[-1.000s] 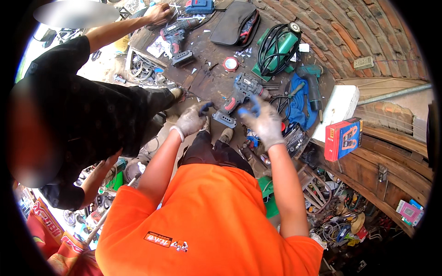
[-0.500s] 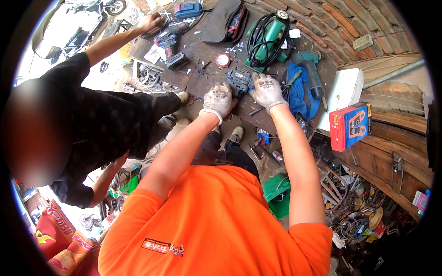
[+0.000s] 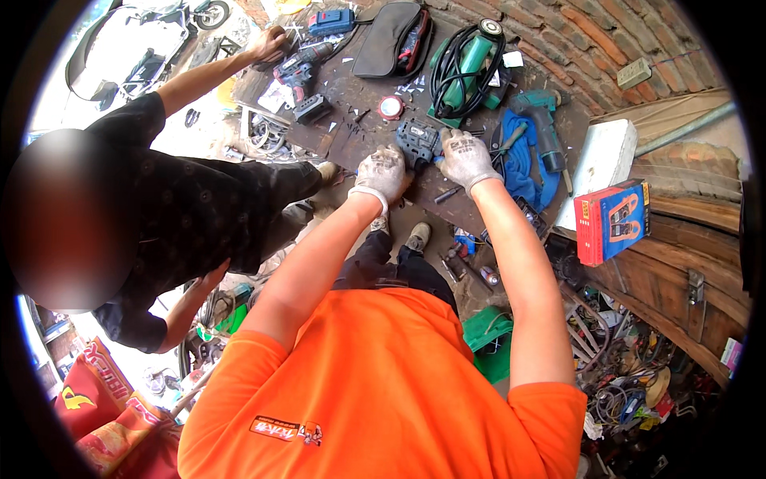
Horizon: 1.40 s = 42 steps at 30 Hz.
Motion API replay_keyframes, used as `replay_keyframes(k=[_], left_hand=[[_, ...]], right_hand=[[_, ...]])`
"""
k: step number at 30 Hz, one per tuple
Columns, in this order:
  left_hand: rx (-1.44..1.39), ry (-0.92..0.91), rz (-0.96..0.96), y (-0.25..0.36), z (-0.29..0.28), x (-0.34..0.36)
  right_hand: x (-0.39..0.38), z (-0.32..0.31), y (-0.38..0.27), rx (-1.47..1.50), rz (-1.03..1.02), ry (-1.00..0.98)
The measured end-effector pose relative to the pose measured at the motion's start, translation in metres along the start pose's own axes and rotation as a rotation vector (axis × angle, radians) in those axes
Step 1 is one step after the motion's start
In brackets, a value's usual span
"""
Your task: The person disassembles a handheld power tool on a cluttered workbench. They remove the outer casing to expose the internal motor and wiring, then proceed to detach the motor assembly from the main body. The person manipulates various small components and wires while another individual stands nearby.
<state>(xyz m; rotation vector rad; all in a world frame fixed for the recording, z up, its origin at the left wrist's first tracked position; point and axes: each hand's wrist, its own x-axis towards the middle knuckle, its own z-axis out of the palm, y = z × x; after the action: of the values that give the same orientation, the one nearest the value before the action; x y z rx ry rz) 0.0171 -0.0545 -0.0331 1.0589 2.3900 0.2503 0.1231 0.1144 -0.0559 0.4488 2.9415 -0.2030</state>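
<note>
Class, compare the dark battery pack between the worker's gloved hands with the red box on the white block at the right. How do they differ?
The battery pack is dark grey and blocky; the red box is bright, flat cardboard with pictures. The pack lies on the workbench, touched by the left hand and right hand; the box leans untouched against the white block.

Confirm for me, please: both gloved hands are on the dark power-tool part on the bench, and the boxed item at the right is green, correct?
Not quite: the box is red and blue, as the head view shows. Both the left hand and right hand are on the dark power-tool part.
</note>
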Motion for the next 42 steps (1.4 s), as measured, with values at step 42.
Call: replay_keyframes(k=[42], left_hand=[[0.303, -0.099, 0.35, 0.05, -0.036, 0.055]], right_hand=[[-0.001, 0.013, 0.008, 0.201, 0.025, 0.049]])
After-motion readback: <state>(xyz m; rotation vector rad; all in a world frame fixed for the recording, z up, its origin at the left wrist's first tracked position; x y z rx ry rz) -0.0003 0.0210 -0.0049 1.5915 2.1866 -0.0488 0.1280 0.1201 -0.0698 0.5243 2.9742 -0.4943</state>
